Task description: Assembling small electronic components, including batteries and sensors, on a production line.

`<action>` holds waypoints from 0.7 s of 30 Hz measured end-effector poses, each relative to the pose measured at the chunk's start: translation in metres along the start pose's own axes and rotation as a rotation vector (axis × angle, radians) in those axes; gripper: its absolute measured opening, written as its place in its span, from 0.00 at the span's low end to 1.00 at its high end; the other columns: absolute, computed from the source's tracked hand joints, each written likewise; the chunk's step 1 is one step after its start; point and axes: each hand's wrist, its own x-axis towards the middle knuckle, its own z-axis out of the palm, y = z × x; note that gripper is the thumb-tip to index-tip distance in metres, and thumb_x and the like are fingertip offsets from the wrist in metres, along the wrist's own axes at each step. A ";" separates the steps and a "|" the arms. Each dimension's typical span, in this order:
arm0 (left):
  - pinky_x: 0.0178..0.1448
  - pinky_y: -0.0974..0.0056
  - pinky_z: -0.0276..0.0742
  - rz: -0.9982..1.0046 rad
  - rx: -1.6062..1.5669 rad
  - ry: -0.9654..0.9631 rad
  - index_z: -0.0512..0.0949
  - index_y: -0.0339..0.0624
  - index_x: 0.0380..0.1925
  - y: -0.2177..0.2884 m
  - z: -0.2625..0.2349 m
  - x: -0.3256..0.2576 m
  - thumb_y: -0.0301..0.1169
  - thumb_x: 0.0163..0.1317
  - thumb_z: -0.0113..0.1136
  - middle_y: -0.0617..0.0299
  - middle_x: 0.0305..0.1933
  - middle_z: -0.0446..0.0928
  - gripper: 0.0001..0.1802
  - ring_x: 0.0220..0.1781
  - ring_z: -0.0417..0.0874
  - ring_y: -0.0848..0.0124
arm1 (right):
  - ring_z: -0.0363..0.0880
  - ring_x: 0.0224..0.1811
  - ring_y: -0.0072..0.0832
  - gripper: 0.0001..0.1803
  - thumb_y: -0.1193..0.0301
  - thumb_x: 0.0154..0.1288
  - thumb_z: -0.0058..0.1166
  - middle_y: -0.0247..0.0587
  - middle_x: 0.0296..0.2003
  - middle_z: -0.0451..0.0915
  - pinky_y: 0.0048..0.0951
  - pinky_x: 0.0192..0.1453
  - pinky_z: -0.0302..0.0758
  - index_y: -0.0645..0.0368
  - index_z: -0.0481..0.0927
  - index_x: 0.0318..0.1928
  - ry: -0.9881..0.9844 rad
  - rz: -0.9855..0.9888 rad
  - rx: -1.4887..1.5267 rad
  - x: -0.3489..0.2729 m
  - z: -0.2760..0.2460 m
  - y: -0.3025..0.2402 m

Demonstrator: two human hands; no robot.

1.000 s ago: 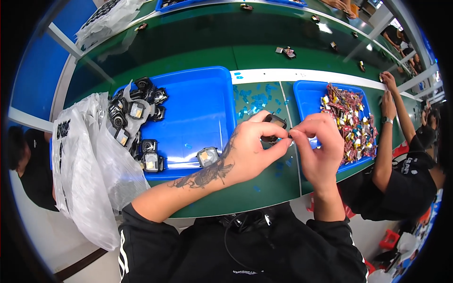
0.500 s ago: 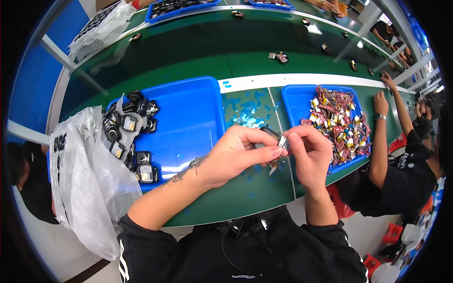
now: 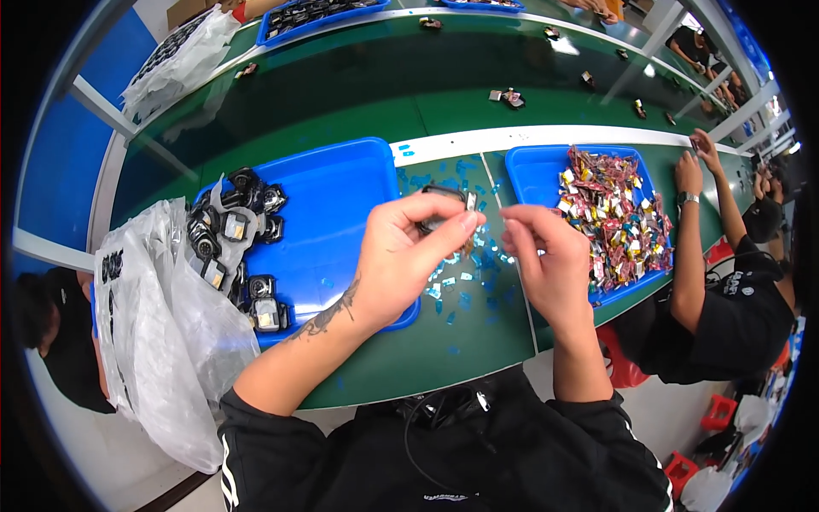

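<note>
In my left hand point(image 3: 409, 243), closed between thumb and fingers, is a small black electronic device point(image 3: 444, 196) with a silvery piece at its edge. Much of it is hidden behind my fingers. My right hand point(image 3: 553, 256) is just to the right, apart from the device, its thumb and fingertips pinched. Whatever lies in that pinch is too small to make out. Beneath both hands, many small blue film pieces point(image 3: 465, 277) are scattered over the green table point(image 3: 426, 367).
To the left, a blue tray point(image 3: 333, 230) holds black devices point(image 3: 264, 300) beside a translucent plastic bag point(image 3: 166, 341). A second blue tray point(image 3: 533, 175) on the right is heaped with small red, white and yellow parts point(image 3: 610, 218). Beyond runs a green belt point(image 3: 341, 102); a co-worker's arm point(image 3: 687, 247) is at right.
Both hands have moved apart: the left shifted left and up with the device, the right moved slightly up and left, off the device's silvery piece.
</note>
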 end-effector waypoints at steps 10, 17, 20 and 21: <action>0.40 0.72 0.74 -0.012 0.002 -0.012 0.83 0.33 0.39 0.001 0.001 -0.001 0.26 0.66 0.60 0.62 0.37 0.82 0.07 0.35 0.77 0.80 | 0.83 0.38 0.29 0.15 0.88 0.54 0.59 0.43 0.45 0.76 0.25 0.41 0.82 0.63 0.81 0.43 -0.102 0.039 -0.035 0.000 -0.002 0.002; 0.42 0.71 0.76 -0.040 -0.009 -0.064 0.83 0.33 0.39 -0.003 0.003 -0.002 0.25 0.66 0.60 0.61 0.40 0.83 0.06 0.37 0.79 0.79 | 0.80 0.41 0.26 0.15 0.88 0.55 0.58 0.42 0.44 0.76 0.23 0.35 0.77 0.61 0.81 0.43 0.005 0.024 0.154 0.003 0.005 -0.001; 0.41 0.71 0.76 -0.026 -0.020 -0.054 0.83 0.34 0.38 0.001 0.000 0.001 0.27 0.66 0.60 0.61 0.39 0.82 0.07 0.37 0.79 0.79 | 0.81 0.42 0.28 0.15 0.87 0.60 0.53 0.44 0.43 0.76 0.26 0.35 0.80 0.61 0.79 0.47 -0.101 -0.009 -0.181 0.008 -0.001 0.015; 0.41 0.72 0.76 -0.006 -0.007 -0.048 0.83 0.34 0.38 0.002 -0.001 0.002 0.28 0.66 0.60 0.62 0.38 0.82 0.07 0.37 0.79 0.79 | 0.81 0.42 0.28 0.15 0.87 0.60 0.53 0.44 0.43 0.76 0.26 0.35 0.80 0.61 0.79 0.47 -0.102 -0.006 -0.182 0.006 -0.003 0.018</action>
